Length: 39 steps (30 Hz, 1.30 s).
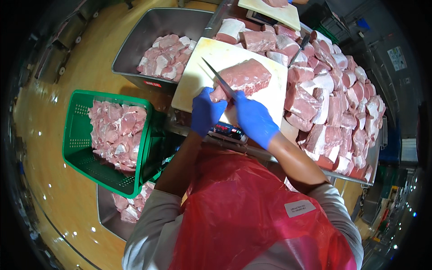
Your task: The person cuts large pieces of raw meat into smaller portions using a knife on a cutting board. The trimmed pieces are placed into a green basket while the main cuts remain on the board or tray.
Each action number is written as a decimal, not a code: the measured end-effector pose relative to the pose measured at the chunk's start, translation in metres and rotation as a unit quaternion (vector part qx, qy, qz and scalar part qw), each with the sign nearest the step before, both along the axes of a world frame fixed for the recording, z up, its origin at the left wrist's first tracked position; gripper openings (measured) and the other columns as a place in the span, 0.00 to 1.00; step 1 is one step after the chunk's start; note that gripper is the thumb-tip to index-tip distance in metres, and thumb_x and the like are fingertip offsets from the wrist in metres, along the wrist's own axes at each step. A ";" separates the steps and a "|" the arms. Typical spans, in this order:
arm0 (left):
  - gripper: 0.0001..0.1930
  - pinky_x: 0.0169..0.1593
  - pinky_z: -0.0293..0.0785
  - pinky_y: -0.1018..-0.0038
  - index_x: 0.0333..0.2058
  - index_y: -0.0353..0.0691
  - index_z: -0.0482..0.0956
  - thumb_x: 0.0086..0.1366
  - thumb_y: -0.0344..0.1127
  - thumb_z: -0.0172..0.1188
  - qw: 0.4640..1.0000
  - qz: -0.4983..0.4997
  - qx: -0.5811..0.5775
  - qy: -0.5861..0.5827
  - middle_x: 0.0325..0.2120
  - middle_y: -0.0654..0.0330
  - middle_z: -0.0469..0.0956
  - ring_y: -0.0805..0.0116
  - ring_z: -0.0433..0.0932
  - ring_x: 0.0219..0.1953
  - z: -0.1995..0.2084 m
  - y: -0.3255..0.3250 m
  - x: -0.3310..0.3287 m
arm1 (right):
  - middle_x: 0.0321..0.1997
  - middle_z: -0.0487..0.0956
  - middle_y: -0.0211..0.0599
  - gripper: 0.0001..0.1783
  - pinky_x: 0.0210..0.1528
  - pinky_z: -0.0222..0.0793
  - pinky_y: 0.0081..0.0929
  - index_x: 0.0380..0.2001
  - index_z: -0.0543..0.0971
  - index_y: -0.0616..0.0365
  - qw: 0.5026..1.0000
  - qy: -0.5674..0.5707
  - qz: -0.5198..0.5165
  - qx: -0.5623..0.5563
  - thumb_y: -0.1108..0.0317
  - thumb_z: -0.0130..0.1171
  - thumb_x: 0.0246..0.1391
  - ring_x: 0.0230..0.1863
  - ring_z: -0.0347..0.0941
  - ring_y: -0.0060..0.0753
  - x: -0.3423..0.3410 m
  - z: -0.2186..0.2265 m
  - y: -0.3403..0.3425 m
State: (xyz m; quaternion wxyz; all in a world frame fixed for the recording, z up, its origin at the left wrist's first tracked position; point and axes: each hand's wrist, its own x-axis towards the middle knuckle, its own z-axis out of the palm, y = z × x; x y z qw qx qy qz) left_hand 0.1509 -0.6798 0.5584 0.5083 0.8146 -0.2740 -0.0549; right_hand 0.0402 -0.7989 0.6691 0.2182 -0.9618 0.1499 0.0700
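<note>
A piece of raw pork loin (pixel 249 75) lies on the white cutting board (pixel 191 83) in front of me. Gloved in blue, my right hand (pixel 255 118) is closed round the handle of a long knife (pixel 219 78). Its blade points up and left and crosses the left end of the loin. My left hand (pixel 207 110), in a blue glove too, grips that near left end, its fingertips close below the blade. Under the board's near edge a scale display (pixel 228 130) shows lit red digits. The knife's handle is mostly hidden inside my right hand.
Many pork pieces (pixel 330 105) cover the metal table on the right, with another knife (pixel 300 48) among them. Left stand a grey bin (pixel 121 60) and a green crate (pixel 67 144), both holding cut meat. A second cutting board (pixel 288 15) sits at the far side, by another person's hand.
</note>
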 end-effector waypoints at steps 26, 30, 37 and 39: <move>0.14 0.43 0.80 0.70 0.48 0.40 0.83 0.63 0.31 0.65 0.965 0.012 -0.054 -0.258 0.46 0.50 0.82 0.60 0.83 0.43 0.072 0.122 0.076 | 0.31 0.78 0.60 0.41 0.30 0.70 0.46 0.76 0.49 0.44 0.965 -0.215 -0.142 0.052 0.76 0.50 0.64 0.26 0.76 0.58 -0.065 0.003 -0.029; 0.10 0.40 0.81 0.70 0.43 0.35 0.83 0.64 0.30 0.64 0.968 -0.103 -0.089 -0.210 0.38 0.54 0.85 0.63 0.85 0.36 0.057 0.041 0.064 | 0.24 0.76 0.35 0.41 0.25 0.69 0.26 0.77 0.48 0.39 0.948 -0.288 -0.129 0.042 0.77 0.48 0.66 0.21 0.69 0.23 -0.048 0.008 -0.024; 0.20 0.42 0.80 0.74 0.47 0.32 0.78 0.55 0.23 0.70 0.977 -0.124 -0.173 0.012 0.45 0.54 0.82 0.68 0.83 0.39 0.004 -0.017 0.024 | 0.28 0.79 0.54 0.49 0.32 0.70 0.45 0.77 0.45 0.43 0.985 -0.153 -0.067 0.043 0.82 0.46 0.52 0.26 0.76 0.53 -0.047 -0.050 -0.005; 0.16 0.41 0.80 0.74 0.43 0.33 0.81 0.55 0.23 0.70 0.981 -0.113 -0.158 -0.019 0.43 0.54 0.82 0.69 0.82 0.38 -0.002 -0.020 0.023 | 0.30 0.79 0.57 0.48 0.34 0.71 0.49 0.77 0.45 0.42 0.989 -0.123 -0.076 0.043 0.79 0.46 0.55 0.29 0.77 0.58 -0.024 -0.041 0.004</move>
